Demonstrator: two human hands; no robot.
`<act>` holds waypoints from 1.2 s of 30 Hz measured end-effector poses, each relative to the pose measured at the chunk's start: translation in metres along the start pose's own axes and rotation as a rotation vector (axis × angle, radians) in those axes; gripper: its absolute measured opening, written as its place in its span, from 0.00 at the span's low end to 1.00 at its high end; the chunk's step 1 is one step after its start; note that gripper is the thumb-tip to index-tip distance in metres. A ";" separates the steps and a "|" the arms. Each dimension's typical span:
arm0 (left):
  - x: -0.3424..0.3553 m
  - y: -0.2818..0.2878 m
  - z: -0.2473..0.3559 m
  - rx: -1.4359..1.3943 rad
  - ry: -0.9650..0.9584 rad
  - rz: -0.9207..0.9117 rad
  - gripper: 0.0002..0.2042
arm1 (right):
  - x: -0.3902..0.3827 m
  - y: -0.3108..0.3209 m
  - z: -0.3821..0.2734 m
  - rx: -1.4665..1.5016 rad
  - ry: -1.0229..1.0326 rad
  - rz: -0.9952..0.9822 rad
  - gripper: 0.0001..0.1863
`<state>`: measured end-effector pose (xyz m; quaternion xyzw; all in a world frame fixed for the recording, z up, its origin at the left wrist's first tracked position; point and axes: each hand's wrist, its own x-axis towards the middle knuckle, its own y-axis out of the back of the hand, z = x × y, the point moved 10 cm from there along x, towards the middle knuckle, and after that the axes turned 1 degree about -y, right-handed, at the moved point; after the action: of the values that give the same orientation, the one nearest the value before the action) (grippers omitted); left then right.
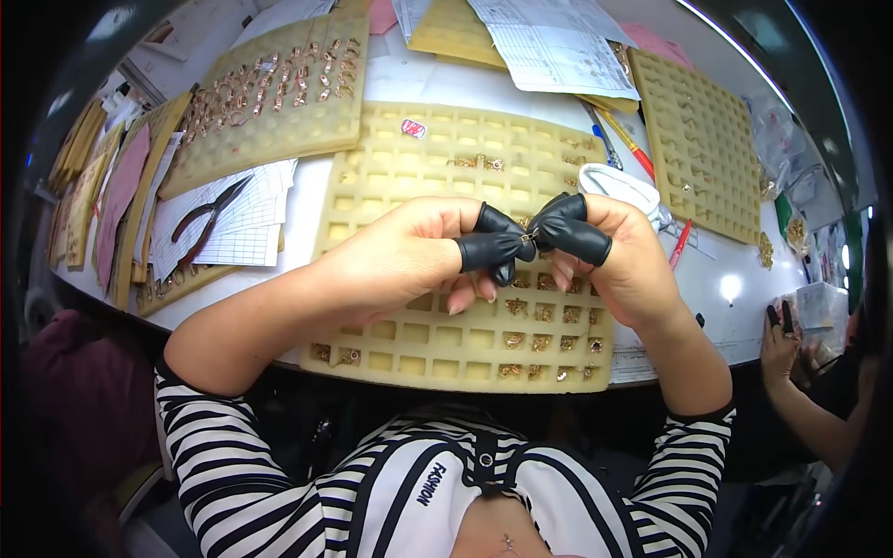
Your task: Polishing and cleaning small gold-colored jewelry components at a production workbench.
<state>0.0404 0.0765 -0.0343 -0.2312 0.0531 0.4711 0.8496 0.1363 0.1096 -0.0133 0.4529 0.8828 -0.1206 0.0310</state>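
Note:
My left hand [409, 244] and my right hand [625, 256] meet above a yellow tray [395, 153] with rows of square pockets. Black rubber finger cots cover the thumb and forefinger of each. Both hands pinch a tiny gold jewelry piece [528, 236] between their fingertips; its exact kind is too small to tell. Below the hands, several pockets on the tray's right side hold small gold pieces [513, 341]. Two pockets at the near left hold some too. A few gold pieces [479, 164] lie farther back on the tray, near a small red-and-white tag [414, 128].
At left, pliers [213, 217] rest on gridded paper, below a tray of gold rings [279, 139]. Another pocketed tray [702, 139] stands at right, near a white cloth-like roll [619, 186] and a red-handled tool [682, 244]. Another person's hand [779, 344] is at far right.

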 end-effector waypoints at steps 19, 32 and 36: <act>0.000 -0.006 -0.011 -0.250 0.111 -0.032 0.08 | -0.018 -0.018 -0.057 -0.769 0.555 0.099 0.04; 0.001 -0.003 -0.013 -0.272 0.116 -0.011 0.10 | -0.027 0.004 -0.079 -1.524 0.610 0.405 0.06; 0.001 -0.002 -0.014 -0.288 0.126 0.003 0.09 | -0.019 0.022 -0.064 -0.833 0.316 0.288 0.06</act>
<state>0.0442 0.0702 -0.0462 -0.3799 0.0386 0.4597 0.8018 0.1688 0.1223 0.0477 0.5327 0.7780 0.3201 0.0917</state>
